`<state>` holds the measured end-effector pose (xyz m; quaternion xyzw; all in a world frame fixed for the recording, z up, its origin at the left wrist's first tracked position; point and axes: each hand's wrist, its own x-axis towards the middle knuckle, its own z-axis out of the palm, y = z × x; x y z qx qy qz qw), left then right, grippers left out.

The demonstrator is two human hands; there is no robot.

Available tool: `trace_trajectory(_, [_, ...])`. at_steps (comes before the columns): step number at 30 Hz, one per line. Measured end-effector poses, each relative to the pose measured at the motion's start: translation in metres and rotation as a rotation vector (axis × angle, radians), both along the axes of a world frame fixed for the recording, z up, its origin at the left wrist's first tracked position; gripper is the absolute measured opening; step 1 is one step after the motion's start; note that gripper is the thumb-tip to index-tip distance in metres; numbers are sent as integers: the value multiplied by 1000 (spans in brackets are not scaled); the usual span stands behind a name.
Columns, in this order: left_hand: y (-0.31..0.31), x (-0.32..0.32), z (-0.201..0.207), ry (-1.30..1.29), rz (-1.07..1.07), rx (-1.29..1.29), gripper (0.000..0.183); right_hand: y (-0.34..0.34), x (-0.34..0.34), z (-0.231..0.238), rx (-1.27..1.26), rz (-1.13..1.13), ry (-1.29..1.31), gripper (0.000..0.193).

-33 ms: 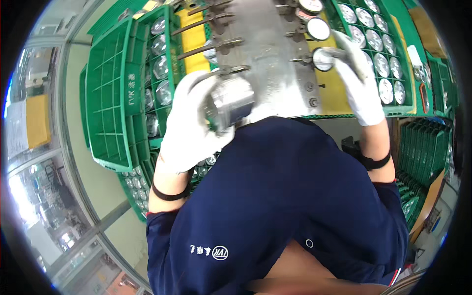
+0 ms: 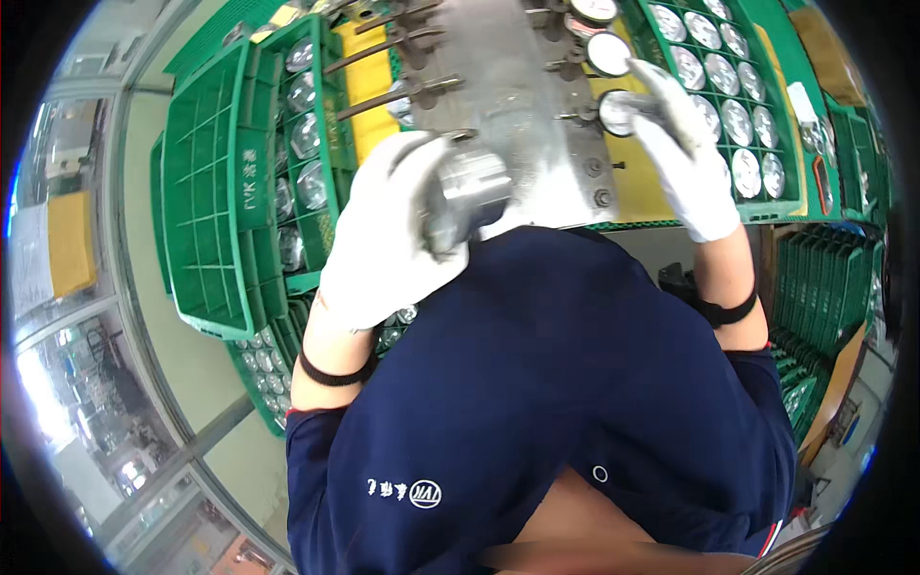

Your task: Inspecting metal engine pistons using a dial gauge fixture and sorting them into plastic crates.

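My gloved left hand (image 2: 388, 235) is closed around a shiny metal piston (image 2: 476, 182) with a dark patch on its side. It is held tilted at the near left of a metal plate (image 2: 498, 86). The fingers hide part of its left side. My gloved right hand (image 2: 685, 153) has its fingers spread beside a round silver-faced piece (image 2: 618, 113) on the right of the plate. Its fingertips reach the edge of that piece, but a grip on it does not show. Behind it stands another round piece with a white face (image 2: 609, 55).
Metal rods (image 2: 398, 96) on brackets line the plate's left side. A green divided crate (image 2: 206, 192) leans at the left beside a crate of round metal parts (image 2: 311, 182). Another filled green crate (image 2: 791, 206) stands at the right. Bolts (image 2: 602, 197) stick up from the plate's near right.
My left hand has carried the piston slightly to the right and turned it a little. The whole view has shifted slightly. My right hand stays beside the same round piece.
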<state>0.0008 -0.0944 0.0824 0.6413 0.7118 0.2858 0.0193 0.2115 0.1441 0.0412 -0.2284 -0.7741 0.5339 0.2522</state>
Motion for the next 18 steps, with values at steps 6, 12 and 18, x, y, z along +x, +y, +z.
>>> trace_trajectory(6, [71, 20, -38, 82, -138, -122, 75, -9, -5, -10, 16, 112, 12, 52])
trace_trajectory(12, [73, 21, -62, 90, 11, -30, 76, -12, 8, -11, -655, 365, -375, 59])
trace_trajectory(18, [86, 8, -77, -7, 27, -30, 80, -40, -8, -24, -885, 339, -293, 92])
